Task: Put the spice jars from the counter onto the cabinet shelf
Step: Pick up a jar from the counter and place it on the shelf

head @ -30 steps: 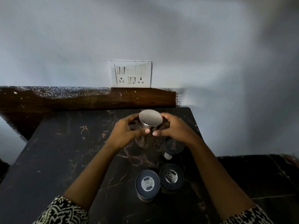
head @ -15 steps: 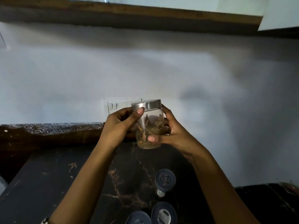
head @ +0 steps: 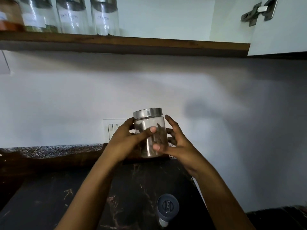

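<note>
White painted wall (head: 66, 97) filled the background above a black veined stone worktop (head: 41, 205). Overhead ran a brown wooden cabinet shelf (head: 149, 43), with an open white cabinet door (head: 282, 30) at its right end. Tall labelled glass canisters (head: 104, 15) stood in a row on the left part of that shelf. The left hand (head: 126, 141) gripped a clear glass spice jar (head: 149, 123) with a steel lid, thumb across the front. The right hand (head: 179, 146) held the same jar from the right, thumb low on the glass, forefinger clear of it. This jar was upright in the air, above the worktop and well below the shelf. A white switch plate (head: 113, 128) showed behind the left hand. A small blue-lidded jar (head: 167, 206) stood on the worktop.
</note>
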`<state>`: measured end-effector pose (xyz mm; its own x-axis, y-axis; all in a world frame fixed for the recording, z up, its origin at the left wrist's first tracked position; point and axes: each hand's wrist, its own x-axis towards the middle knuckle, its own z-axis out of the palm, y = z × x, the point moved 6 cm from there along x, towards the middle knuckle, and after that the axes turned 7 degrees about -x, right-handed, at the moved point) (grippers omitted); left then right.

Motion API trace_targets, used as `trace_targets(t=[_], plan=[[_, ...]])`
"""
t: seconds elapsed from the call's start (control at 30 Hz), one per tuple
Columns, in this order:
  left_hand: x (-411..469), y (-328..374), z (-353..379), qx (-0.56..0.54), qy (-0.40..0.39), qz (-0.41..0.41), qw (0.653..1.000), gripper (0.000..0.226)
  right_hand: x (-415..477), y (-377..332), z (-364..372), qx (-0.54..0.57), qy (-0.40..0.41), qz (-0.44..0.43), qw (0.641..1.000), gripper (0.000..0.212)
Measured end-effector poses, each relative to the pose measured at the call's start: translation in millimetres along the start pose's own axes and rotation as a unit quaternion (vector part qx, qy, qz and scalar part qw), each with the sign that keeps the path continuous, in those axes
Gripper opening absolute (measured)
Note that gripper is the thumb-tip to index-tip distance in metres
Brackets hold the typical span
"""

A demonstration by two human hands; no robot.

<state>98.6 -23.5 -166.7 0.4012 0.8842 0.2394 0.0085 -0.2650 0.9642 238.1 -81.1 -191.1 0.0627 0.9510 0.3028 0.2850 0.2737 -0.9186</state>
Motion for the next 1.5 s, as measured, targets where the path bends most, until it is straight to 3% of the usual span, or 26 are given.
trace_targets(t=[0.1, 0.3, 0.37, 0.53, 0.6, 0.8, 0.93, 1.03, 1.1, 1.2, 1.27, 1.5], plan=[[-2.6, -1.1, 6.3, -0.126, -0.033, -0.022, 0.991, 0.054, 1.1, 1.4, -1.4, 0.02, -0.032, 0.012, 0.999, 0.084], [-1.1, 1.3, 21.2, -0.063, -0.021, 0.01, 0.998, 0.06, -0.5, -5.5, -2.8, -0.035, 0.091, -0.023, 0.995, 0.081], [-1.0, 2.2, 22.2, -0.114, -0.04, -0.002, 0.993, 0.055, -2.8, -9.2, -5.4, -0.061, 0.1, -0.031, 0.993, 0.084], [0.6, 2.0, 24.9, -0.252, -0.111, -0.044, 0.96, 0.043, -4.5, -9.0, -11.6, 0.047, 0.006, 0.016, 0.999, 0.082], [-0.4, 0.8, 28.7, -0.276, -0.122, -0.045, 0.952, 0.041, -6.8, -10.3, -12.2, 0.069, 0.007, 0.017, 0.997, 0.077], [-3.8, 1.7, 38.4, -0.216, -0.128, -0.017, 0.968, 0.046, -14.2, -20.7, -17.4, -0.026, 0.111, -0.014, 0.993, 0.095], [0.1, 5.5, 35.4, -0.275, -0.141, -0.021, 0.951, 0.047, -15.8, -30.2, -19.3, -0.04, 0.082, -0.028, 0.995, 0.092], [5.1, 5.1, 31.6, -0.303, -0.147, -0.022, 0.941, 0.075, -14.9, -32.7, -23.4, 0.001, 0.049, -0.018, 0.999, 0.087], [6.5, 2.6, 32.1, -0.321, -0.153, -0.029, 0.934, 0.079, -14.7, -33.6, -24.1, 0.039, 0.033, -0.013, 0.999, 0.084], [2.8, 1.6, 35.4, -0.332, -0.146, -0.03, 0.931, 0.073, -14.9, -33.7, -25.8, 0.053, 0.056, -0.015, 0.997, 0.074], [-1.3, 2.3, 35.3, -0.313, -0.12, -0.025, 0.942, 0.056, -15.8, -32.9, -26.9, 0.051, 0.09, -0.021, 0.994, 0.069], [-8.4, 9.6, 29.2, -0.194, -0.079, 0.019, 0.978, 0.048, -17.6, -42.9, -22.9, -0.025, 0.112, -0.037, 0.993, 0.081]])
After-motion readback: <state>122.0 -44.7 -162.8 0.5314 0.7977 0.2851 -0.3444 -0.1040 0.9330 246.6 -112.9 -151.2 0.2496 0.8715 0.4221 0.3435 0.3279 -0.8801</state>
